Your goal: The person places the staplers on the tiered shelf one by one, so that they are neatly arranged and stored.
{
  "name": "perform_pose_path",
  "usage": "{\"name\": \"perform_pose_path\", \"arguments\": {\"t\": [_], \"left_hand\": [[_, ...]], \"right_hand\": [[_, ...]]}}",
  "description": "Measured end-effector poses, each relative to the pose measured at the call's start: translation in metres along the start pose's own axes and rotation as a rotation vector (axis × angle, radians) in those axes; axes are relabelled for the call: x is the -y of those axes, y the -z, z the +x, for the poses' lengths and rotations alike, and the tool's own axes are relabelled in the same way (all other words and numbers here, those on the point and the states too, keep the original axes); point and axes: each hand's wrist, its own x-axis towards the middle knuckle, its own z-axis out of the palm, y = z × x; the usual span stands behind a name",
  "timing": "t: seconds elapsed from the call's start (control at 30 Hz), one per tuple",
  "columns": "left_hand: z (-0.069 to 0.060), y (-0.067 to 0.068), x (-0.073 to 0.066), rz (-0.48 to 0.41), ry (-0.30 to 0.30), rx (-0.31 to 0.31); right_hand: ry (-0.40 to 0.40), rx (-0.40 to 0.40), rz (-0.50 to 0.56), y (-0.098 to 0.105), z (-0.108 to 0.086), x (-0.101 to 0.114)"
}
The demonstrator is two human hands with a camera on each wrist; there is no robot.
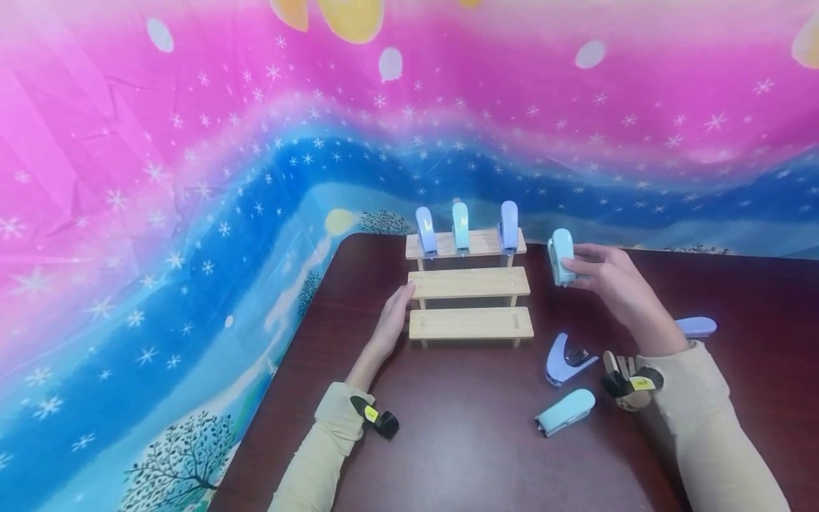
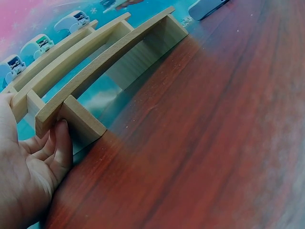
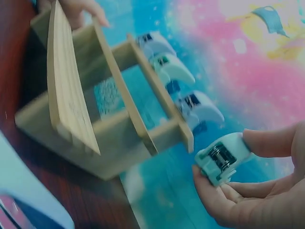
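A three-tier wooden rack (image 1: 469, 283) stands on the table; its top tier carries a purple stapler (image 1: 425, 231), a mint stapler (image 1: 460, 227) and another purple stapler (image 1: 508, 226). The two lower tiers are bare. My left hand (image 1: 392, 321) grips the rack's left end, fingers curled by the end support in the left wrist view (image 2: 35, 167). Just right of the top tier, my right hand (image 1: 617, 288) holds a second mint stapler (image 1: 561, 257) in the air. The right wrist view shows that stapler (image 3: 223, 157) pinched between thumb and fingers, apart from the rack.
Right of the rack, an opened purple stapler (image 1: 563, 363) and a mint stapler (image 1: 566, 412) lie on the dark table (image 1: 461, 441). Another purple stapler (image 1: 697, 327) is partly behind my right forearm. A brown object (image 1: 633, 400) lies by the right wrist. A patterned cloth (image 1: 192, 178) hangs behind.
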Motion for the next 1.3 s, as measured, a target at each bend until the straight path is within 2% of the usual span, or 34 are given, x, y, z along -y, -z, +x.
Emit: {"name": "perform_pose_path", "arguments": {"t": [0.1,0.17,0.5,0.67,0.9,1.0,1.13,1.3], "left_hand": [[0.0,0.0,0.0,-0.013,0.007,0.006],[0.001,0.0,0.0,-0.017,0.011,0.009],[0.003,-0.001,-0.001,-0.037,0.009,0.015],[0.003,-0.001,-0.001,-0.03,0.005,0.019],[0.001,-0.002,-0.002,-0.013,0.007,0.009],[0.001,-0.002,-0.002,-0.021,0.016,0.009],[-0.001,-0.002,-0.001,-0.029,0.023,0.005],[-0.001,-0.001,-0.002,-0.019,0.009,-0.005]], "right_hand": [[-0.023,0.033,0.109,-0.006,0.0,0.002],[-0.04,0.048,0.124,-0.009,0.0,0.002],[-0.074,0.088,-0.045,-0.022,0.0,0.0],[-0.088,0.083,-0.12,-0.03,-0.002,0.0],[-0.049,0.026,-0.19,-0.037,-0.004,0.002],[-0.038,0.004,-0.254,-0.039,-0.004,0.002],[-0.007,0.005,-0.318,-0.042,-0.003,0.001],[0.057,0.017,-0.346,-0.042,-0.003,0.0]]}}
